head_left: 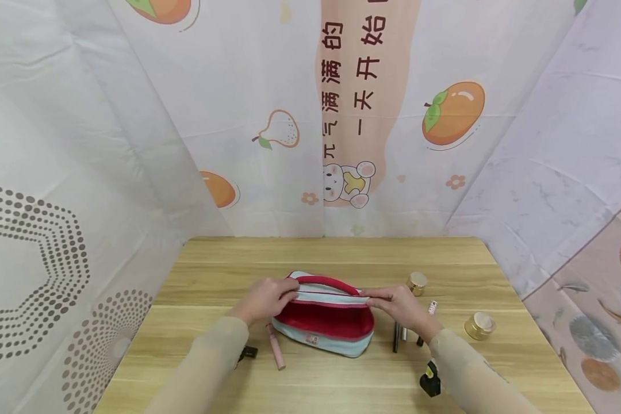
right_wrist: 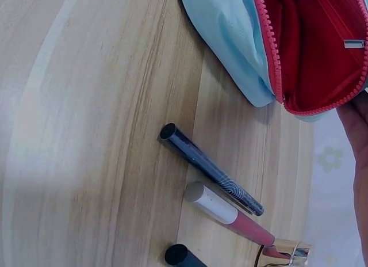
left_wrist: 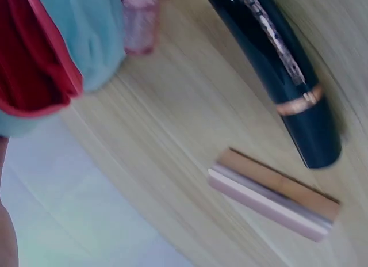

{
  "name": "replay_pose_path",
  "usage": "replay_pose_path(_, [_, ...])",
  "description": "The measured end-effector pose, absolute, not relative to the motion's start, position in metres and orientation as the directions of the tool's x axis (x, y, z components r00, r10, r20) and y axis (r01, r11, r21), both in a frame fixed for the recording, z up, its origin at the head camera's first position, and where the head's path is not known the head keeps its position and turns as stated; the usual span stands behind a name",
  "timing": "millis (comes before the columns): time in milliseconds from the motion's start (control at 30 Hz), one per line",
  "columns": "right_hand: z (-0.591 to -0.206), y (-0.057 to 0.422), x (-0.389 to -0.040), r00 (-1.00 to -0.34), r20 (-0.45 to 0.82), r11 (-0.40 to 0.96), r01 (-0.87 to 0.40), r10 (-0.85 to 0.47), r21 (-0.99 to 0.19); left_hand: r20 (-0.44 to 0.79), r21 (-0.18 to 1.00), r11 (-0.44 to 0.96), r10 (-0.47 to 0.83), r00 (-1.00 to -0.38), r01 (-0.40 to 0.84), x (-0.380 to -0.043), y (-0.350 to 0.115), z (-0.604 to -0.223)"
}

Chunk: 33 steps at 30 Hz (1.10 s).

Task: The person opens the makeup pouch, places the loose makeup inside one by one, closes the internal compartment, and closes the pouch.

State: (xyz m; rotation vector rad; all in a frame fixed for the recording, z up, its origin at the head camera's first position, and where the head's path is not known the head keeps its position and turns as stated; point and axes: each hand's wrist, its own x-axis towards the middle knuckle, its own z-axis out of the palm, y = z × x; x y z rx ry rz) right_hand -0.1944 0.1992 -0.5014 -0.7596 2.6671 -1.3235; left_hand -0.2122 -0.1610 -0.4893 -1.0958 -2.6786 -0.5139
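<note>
A light blue cosmetic pouch [head_left: 336, 345] lies on the table with its zip undone and its red lining [head_left: 323, 319] showing. My left hand [head_left: 265, 300] grips the upper edge at the left, by the red handle [head_left: 328, 282]. At the right end of that same edge, my right hand [head_left: 402, 306] pinches the fabric between thumb and fingers. Together they hold the mouth apart. The right wrist view looks into the red interior [right_wrist: 322, 54], where a silver zip pull [right_wrist: 353, 44] shows. Just left of the pouch lies a pink tube [head_left: 276, 348].
Near my right forearm lie a black pen [right_wrist: 210, 169], a white-and-pink tube [right_wrist: 230, 212] and a black item [head_left: 430, 384]. Two gold-lidded jars [head_left: 479, 325] stand farther right. A dark tube with a copper band [left_wrist: 282, 77] and a rose-gold case [left_wrist: 273, 195] lie left.
</note>
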Motion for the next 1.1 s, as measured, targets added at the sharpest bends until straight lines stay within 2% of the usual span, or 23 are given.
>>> replay_pose_path(200, [-0.501, 0.2, -0.195, -0.874, 0.177, 0.492, -0.411, -0.453, -0.768, 0.325, 0.232, 0.698, 0.601, -0.73, 0.678, -0.217, -0.18, -0.494])
replay_pose_path(433, [-0.503, 0.202, -0.195, -0.886, 0.134, 0.496, -0.367, -0.444, -0.787, 0.311, 0.25, 0.713, 0.581, -0.752, 0.655, -0.22, -0.191, -0.495])
replay_pose_path(733, [-0.505, 0.202, -0.196, -0.906, 0.103, 0.492, -0.315, -0.41, -0.812, 0.281, 0.142, 0.728, 0.62, -0.732, 0.671, -0.22, -0.19, -0.493])
replay_pose_path(933, [-0.504, 0.201, -0.197, -0.918, 0.098, 0.51, -0.3, -0.384, -0.806, 0.311, 0.148, 0.733, 0.603, -0.735, 0.664, -0.221, -0.189, -0.494])
replay_pose_path(1100, [-0.5, 0.2, -0.198, -0.952, 0.043, 0.53, -0.206, -0.304, -0.823, 0.336, 0.129, 0.726, 0.609, -0.719, 0.675, -0.221, -0.188, -0.492])
